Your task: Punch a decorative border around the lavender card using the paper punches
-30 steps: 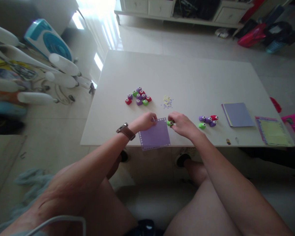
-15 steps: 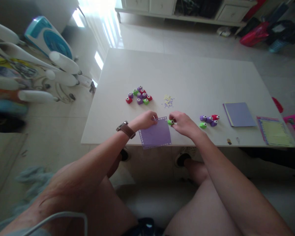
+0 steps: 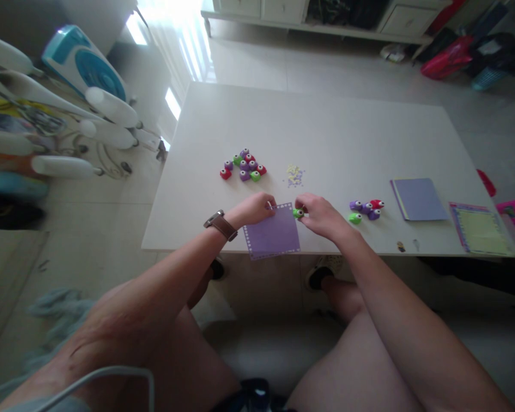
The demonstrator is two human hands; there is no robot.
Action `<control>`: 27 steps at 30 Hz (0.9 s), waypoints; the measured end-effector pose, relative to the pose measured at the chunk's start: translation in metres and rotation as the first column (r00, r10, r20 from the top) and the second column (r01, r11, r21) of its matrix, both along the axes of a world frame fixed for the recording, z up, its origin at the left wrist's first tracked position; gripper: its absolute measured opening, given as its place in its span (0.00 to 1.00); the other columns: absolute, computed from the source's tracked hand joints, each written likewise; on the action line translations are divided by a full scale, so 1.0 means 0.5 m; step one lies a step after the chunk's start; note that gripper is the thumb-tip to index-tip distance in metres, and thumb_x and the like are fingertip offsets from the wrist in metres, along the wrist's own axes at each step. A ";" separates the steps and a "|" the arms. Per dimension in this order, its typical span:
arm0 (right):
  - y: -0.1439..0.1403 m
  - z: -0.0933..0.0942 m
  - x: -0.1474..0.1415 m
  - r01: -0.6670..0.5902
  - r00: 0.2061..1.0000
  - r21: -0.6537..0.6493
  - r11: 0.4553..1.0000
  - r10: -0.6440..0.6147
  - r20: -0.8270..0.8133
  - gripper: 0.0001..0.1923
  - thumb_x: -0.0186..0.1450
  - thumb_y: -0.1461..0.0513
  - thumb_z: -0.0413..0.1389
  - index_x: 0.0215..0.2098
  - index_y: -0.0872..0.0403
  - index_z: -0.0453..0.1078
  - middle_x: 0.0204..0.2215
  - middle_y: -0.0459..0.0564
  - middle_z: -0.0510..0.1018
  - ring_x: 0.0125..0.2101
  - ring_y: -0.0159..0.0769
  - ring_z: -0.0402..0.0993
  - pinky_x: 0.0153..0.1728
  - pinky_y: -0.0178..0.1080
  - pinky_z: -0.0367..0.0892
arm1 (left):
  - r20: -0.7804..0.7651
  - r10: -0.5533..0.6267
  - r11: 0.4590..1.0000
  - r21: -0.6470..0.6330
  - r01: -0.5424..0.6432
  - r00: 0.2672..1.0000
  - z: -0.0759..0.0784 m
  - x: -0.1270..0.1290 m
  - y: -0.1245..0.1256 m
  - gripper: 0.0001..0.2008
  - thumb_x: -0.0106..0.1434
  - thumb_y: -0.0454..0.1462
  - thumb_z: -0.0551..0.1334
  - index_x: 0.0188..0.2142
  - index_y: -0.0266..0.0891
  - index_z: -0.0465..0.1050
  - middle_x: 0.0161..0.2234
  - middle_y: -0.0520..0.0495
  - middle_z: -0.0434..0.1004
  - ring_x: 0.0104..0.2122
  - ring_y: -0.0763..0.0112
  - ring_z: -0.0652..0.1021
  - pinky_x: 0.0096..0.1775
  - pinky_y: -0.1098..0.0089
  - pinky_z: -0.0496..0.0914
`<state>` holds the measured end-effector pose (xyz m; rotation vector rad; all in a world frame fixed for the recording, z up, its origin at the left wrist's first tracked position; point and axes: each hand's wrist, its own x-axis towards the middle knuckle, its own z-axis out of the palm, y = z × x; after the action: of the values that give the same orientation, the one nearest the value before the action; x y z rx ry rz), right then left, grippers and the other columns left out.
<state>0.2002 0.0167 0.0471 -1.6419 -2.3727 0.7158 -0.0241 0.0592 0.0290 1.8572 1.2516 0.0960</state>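
Pinched at its top edge by my left hand, a purple sheet of paper overhangs the table's near edge. Punched holes run along its left, top and bottom borders. My right hand is closed on a small green craft punch, which sits at the sheet's upper right corner. Whether the paper is inside the punch's slot I cannot tell. Beyond my hands lies a small pile of yellow and purple paper bits. Several purple, red and green punches cluster to the left, and another group is on the right.
On the white table, a stack of purple paper lies at the right. Beside it are punched yellow sheets and two small items near the front edge. A blue and white appliance stands on the floor at left.
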 end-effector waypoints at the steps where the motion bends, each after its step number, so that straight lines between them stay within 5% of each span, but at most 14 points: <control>1: -0.001 0.000 -0.001 0.000 1.000 0.001 1.000 0.000 0.001 0.12 0.58 0.74 0.56 0.34 0.52 0.68 0.35 0.48 0.76 0.35 0.36 0.70 0.38 0.35 0.61 | 0.000 -0.001 1.000 -0.001 0.001 1.000 0.000 0.000 0.000 0.08 0.63 0.34 0.64 0.41 0.38 0.80 0.37 0.47 0.83 0.33 0.70 0.79 0.37 0.71 0.71; 14: -0.006 -0.008 -0.016 -0.038 0.999 0.020 0.999 0.038 0.010 0.15 0.57 0.75 0.53 0.37 0.53 0.70 0.37 0.49 0.75 0.36 0.37 0.70 0.38 0.36 0.61 | -0.027 -0.039 0.999 -0.004 0.039 0.999 -0.003 0.003 -0.003 0.10 0.63 0.34 0.64 0.43 0.37 0.81 0.36 0.47 0.83 0.32 0.70 0.79 0.37 0.72 0.71; 27: -0.016 -0.039 -0.038 -0.060 0.993 -0.064 0.996 0.067 0.097 0.13 0.59 0.75 0.54 0.37 0.53 0.71 0.37 0.50 0.76 0.36 0.37 0.70 0.38 0.36 0.60 | -0.092 -0.079 0.988 0.128 0.090 0.993 -0.045 0.021 -0.027 0.12 0.61 0.29 0.61 0.42 0.37 0.80 0.39 0.45 0.84 0.38 0.67 0.79 0.41 0.70 0.71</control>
<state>0.1814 0.0086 0.0275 -1.6695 -2.5056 0.7423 -0.0135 0.0456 0.0063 2.0450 1.2496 0.0531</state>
